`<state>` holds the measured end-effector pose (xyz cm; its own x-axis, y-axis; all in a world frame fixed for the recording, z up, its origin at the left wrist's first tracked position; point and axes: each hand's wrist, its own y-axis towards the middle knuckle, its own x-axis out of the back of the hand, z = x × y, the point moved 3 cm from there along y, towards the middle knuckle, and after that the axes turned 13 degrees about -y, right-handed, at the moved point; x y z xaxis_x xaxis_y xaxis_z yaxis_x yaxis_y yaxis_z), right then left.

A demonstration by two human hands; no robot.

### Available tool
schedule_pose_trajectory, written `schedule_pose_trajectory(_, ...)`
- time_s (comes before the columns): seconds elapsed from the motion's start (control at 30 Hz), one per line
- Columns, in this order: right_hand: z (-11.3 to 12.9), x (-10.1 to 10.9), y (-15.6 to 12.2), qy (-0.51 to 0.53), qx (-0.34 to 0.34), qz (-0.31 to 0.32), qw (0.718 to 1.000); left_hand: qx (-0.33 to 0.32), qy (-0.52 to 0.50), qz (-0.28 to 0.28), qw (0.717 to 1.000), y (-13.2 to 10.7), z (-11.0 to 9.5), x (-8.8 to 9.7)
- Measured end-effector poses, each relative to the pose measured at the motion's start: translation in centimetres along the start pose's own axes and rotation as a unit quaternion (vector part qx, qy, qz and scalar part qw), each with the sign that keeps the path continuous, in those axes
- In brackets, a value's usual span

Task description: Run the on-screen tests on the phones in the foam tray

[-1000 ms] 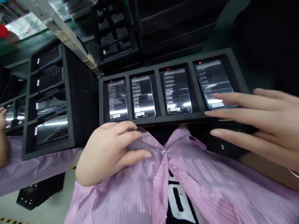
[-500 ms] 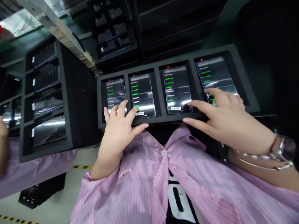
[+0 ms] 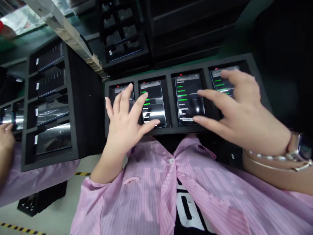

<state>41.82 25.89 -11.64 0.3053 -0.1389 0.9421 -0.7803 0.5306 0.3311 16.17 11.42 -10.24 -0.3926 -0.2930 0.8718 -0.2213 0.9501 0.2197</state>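
Several lit smartphones lie face up, one per compartment, in a black foam tray (image 3: 170, 98) before me. Their dark screens show lists of green and white text. My left hand (image 3: 126, 119), fingers spread, is over the leftmost phone (image 3: 122, 89) and the left edge of the second phone (image 3: 154, 102). My right hand (image 3: 244, 114), fingers apart, spans the third phone (image 3: 187, 98) and the rightmost phone (image 3: 223, 83), which it partly covers. Its index finger and thumb are by the third phone's right side. Neither hand grasps anything; whether the fingertips touch glass I cannot tell.
At left stands a tall stack of black foam trays (image 3: 85, 107) with phones in the top one. Behind are another phone tray (image 3: 124, 54) and a pale metal post (image 3: 70, 31). Another person's hand (image 3: 6, 138) is at the far left.
Both hands have moved up the screens, away from my body. The text lists on the phones have shifted, showing different lines. The other person's hand has come further into view.
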Motion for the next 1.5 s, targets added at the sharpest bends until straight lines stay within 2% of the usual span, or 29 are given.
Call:
schedule_pose_trajectory(0.07,1.5,0.0,-1.3,0.014,0.029,-0.026,0.999,-0.007,-0.004,-0.019,1.0,-1.7,0.0,-0.4)
schedule_pose_trajectory(0.17,2.7,-1.7,-2.5,0.001,0.059,-0.061,0.996,0.009,0.009,-0.046,0.999,-3.2,0.7,-1.8)
schedule_pose_trajectory(0.23,3.0,-2.8,-2.7,-0.025,0.063,-0.083,0.994,0.019,0.024,-0.055,0.998,-3.4,1.1,-2.6)
schedule_pose_trajectory(0.33,3.1,-3.3,-2.5,-0.036,0.057,-0.088,0.994,0.023,0.034,-0.039,0.998,-3.2,1.1,-3.0)
schedule_pose_trajectory(0.47,3.2,-3.1,-2.1,-0.03,0.064,-0.063,0.996,0.034,0.034,-0.002,0.999,-2.6,0.9,-2.9)
schedule_pose_trajectory(0.57,3.1,-3.1,-2.0,-0.038,0.069,-0.06,0.995,0.022,0.025,0.002,0.999,-2.5,1.0,-2.8)
schedule_pose_trajectory(0.73,3.0,-3.0,-2.1,-0.056,0.095,-0.086,0.99,-0.073,0.007,-0.02,0.997,-2.8,1.2,-2.3)
schedule_pose_trajectory(0.9,3.0,-2.9,-2.0,-0.049,0.1,-0.07,0.991,-0.135,0.024,0.035,0.99,-2.8,0.9,-2.4)
schedule_pose_trajectory(1.2,2.9,-2.9,-1.9,-0.045,0.104,-0.067,0.991,-0.084,0.001,0.059,0.995,-2.6,0.9,-2.4)
schedule_pose_trajectory(1.5,2.9,-2.9,-1.8,-0.036,0.097,-0.066,0.992,-0.119,0.014,0.038,0.992,-2.6,0.8,-2.4)
